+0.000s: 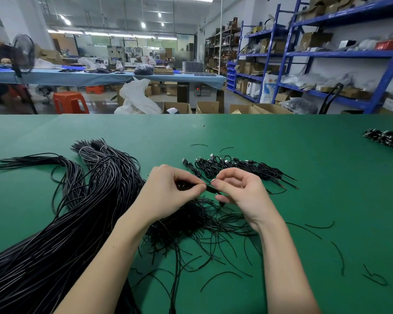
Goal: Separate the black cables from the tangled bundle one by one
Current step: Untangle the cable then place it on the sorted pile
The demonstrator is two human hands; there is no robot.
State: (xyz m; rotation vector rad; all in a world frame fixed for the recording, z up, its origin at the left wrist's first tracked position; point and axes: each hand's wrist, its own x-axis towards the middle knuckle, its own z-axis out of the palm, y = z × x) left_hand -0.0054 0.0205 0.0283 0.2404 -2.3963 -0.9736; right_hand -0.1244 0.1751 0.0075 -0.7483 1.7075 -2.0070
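Pinching thin blk cable [210, 189] | both hands [236, 189] | tangled bundle [191, 220] below

Behind the green felt-covered table [281, 155] there's an orange plastic stool [70, 102], a crumpled white plastic bag [135, 96], open brown cardboard boxes [206, 107] on the floor, and blue metal shelving racks [327, 53] stuffed with cartons.

Tangled bundle [55, 223] left, perhaps coiled cables [236, 168] behind hands.
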